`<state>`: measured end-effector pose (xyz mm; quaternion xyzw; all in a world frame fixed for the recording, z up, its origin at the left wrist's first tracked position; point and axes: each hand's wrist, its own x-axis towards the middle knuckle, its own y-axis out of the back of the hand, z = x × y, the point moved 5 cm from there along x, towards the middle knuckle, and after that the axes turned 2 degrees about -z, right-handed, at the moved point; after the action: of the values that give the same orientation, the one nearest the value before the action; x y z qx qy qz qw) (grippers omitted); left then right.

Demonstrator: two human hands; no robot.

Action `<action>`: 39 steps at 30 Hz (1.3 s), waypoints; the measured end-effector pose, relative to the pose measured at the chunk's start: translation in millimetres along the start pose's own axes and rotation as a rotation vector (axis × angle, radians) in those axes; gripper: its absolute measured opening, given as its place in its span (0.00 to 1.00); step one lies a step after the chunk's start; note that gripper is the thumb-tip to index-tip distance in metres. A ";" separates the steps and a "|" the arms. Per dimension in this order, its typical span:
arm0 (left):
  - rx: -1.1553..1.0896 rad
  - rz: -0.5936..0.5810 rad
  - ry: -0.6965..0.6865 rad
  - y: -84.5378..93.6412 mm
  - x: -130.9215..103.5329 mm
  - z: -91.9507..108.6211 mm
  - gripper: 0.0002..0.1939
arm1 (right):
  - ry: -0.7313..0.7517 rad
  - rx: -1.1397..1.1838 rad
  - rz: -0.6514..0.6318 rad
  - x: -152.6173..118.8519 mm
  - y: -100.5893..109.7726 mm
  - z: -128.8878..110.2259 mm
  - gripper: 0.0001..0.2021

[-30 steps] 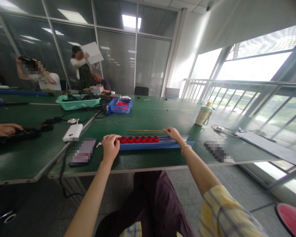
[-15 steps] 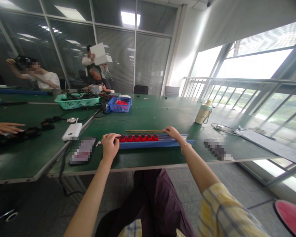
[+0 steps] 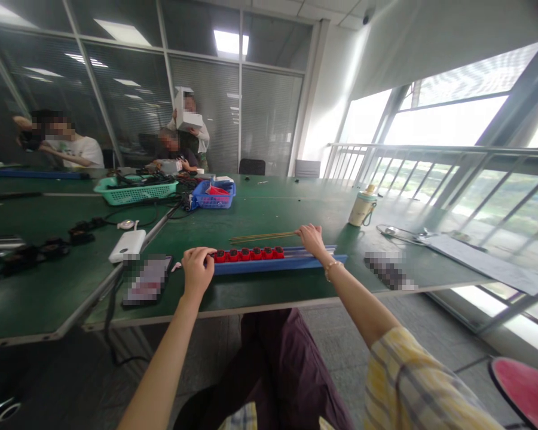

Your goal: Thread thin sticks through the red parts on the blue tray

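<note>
blue rail [image 3: 273, 264] lies near table edge [image 3: 233, 311], open tabletop [image 3: 291, 212] beyond thin sticks [image 3: 265, 237].

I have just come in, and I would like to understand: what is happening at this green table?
A seated person is working with both hands at a blue tray that holds a row of red pieces. The left hand is curled at the row's left end; what its fingers grip is hidden. The right hand holds thin gold-coloured sticks by one end, behind the tray. A bottle stands farther right.
</note>
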<state>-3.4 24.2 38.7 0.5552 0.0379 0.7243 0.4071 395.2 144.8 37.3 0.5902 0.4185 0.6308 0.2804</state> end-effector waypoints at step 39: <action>-0.044 0.030 -0.070 7.4 1.3 16.0 0.13 | -0.133 0.335 0.398 -82.4 15.1 -31.4 0.15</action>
<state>5.8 13.7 49.6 0.5716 -0.0008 0.7112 0.4093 378.6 61.4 9.7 0.7392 0.3732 0.5554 0.0761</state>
